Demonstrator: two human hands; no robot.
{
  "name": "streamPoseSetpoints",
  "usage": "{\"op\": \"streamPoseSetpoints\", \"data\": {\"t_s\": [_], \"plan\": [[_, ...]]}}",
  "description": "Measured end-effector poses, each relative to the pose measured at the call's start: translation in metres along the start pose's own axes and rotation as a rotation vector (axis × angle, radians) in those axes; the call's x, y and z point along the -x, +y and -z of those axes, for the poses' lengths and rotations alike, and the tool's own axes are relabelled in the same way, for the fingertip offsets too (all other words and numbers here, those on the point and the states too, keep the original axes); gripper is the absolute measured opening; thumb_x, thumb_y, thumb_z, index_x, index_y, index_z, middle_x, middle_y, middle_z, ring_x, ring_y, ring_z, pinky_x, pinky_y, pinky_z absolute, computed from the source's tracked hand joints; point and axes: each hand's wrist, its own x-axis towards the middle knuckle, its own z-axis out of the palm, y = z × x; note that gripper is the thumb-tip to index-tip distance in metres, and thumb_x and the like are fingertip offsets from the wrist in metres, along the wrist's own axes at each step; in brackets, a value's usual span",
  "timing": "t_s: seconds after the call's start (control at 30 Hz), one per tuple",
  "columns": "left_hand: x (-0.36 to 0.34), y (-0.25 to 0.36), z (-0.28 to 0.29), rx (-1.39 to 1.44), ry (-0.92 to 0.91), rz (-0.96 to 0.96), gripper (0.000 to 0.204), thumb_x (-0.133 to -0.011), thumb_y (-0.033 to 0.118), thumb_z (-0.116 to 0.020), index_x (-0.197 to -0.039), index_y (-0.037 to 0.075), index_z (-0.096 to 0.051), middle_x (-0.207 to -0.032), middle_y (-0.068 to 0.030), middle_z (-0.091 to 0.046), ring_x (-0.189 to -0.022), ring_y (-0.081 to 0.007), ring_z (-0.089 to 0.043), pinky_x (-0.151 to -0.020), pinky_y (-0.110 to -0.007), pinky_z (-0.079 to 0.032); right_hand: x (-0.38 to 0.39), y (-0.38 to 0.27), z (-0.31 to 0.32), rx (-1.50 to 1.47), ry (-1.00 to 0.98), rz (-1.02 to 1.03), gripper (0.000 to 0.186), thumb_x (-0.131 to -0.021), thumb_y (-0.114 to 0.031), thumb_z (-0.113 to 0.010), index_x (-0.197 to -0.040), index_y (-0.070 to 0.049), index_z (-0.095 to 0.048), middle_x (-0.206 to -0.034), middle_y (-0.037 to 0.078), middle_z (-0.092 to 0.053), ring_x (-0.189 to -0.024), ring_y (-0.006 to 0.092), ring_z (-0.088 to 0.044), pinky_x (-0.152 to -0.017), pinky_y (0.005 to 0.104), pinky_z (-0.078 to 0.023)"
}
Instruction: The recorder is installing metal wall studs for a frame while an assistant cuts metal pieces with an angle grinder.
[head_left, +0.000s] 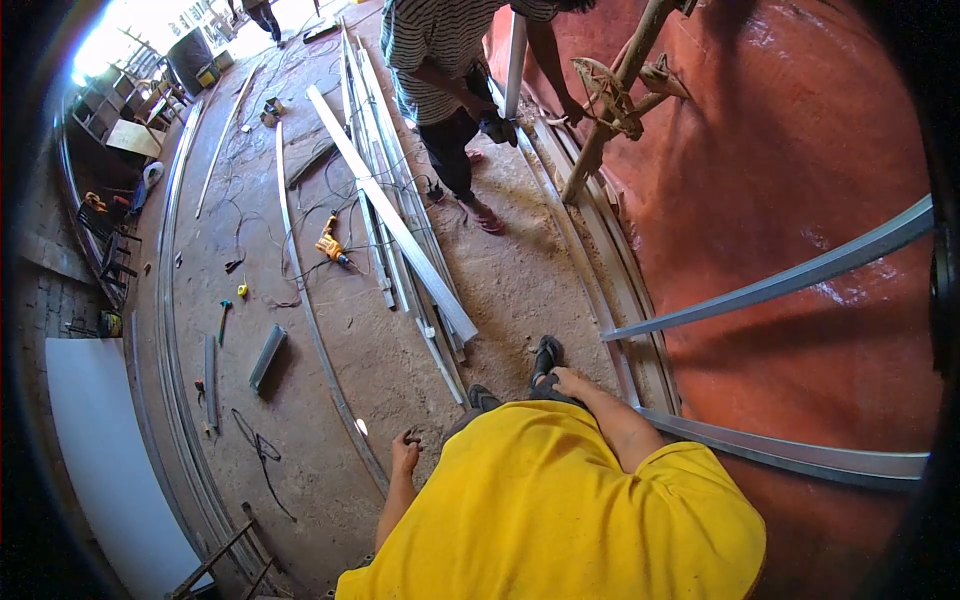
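Note:
My left hand [404, 453] hangs low over the dusty floor, beside a long thin metal strip. Its fingers are bent together, and whatever may be between them is too small to make out. On my dark-clad leg near the knee lies my right hand [572, 384], nothing seen in it. The sandal [547, 354] on that foot shows just ahead of it. Closest to my right arm is a metal channel [780, 450] running out to the right, with a second curved channel [770, 283] beyond it. Ahead lies a bundle of long metal profiles [400, 210].
A co-worker [450, 90] in a striped shirt stands ahead, hands at an upright profile. A rough wooden pole [620, 100] leans by the red wall [800, 120]. An orange drill [331, 243], cables, a hammer [224, 320] and short channel pieces [267, 358] lie left; a white panel [110, 460] stands farther left.

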Motion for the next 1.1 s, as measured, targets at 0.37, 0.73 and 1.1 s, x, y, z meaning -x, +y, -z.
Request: {"op": "streamPoseSetpoints", "data": {"t_s": [0.37, 0.73, 1.1], "plan": [[-0.001, -0.005, -0.003, -0.012, -0.001, 0.002, 0.05, -0.075, -0.005, -0.042, -0.124, -0.003, -0.05, -0.092, -0.0156, -0.064, -0.075, -0.0201, -0.062, -0.068, -0.029, -0.051, 0.024, -0.013, 0.02, -0.026, -0.002, -0.067, 0.051, -0.084, -0.023, -0.056, -0.131, -0.011, -0.042, -0.127, 0.017, -0.049, -0.117, 0.0331, -0.048, -0.098, 0.0409, -0.039], [-0.01, -0.01, -0.007, -0.008, -0.041, -0.017, 0.05, -0.075, -0.007, -0.042, -0.125, -0.004, -0.048, -0.094, -0.0152, -0.062, -0.076, -0.0198, -0.061, -0.069, -0.028, -0.05, 0.032, 0.005, 0.004, -0.022, 0.092, -0.014, 0.049, -0.083, -0.025, -0.056, -0.129, -0.011, -0.046, -0.125, 0.016, -0.051, -0.116, 0.0328, -0.048, -0.096, 0.0419, -0.041], [0.014, -0.05, -0.037, 0.124, 0.028, -0.103, 0.051, -0.074, -0.007, -0.043, -0.125, -0.003, -0.048, -0.091, -0.0142, -0.063, -0.073, -0.0181, -0.059, -0.066, -0.027, -0.05, 0.015, 0.065, -0.038, 0.021, 0.086, 0.128, 0.048, -0.081, -0.026, -0.06, -0.125, -0.011, -0.049, -0.117, 0.018, -0.056, -0.107, 0.0338, -0.054, -0.09, 0.0425, -0.043]]}}
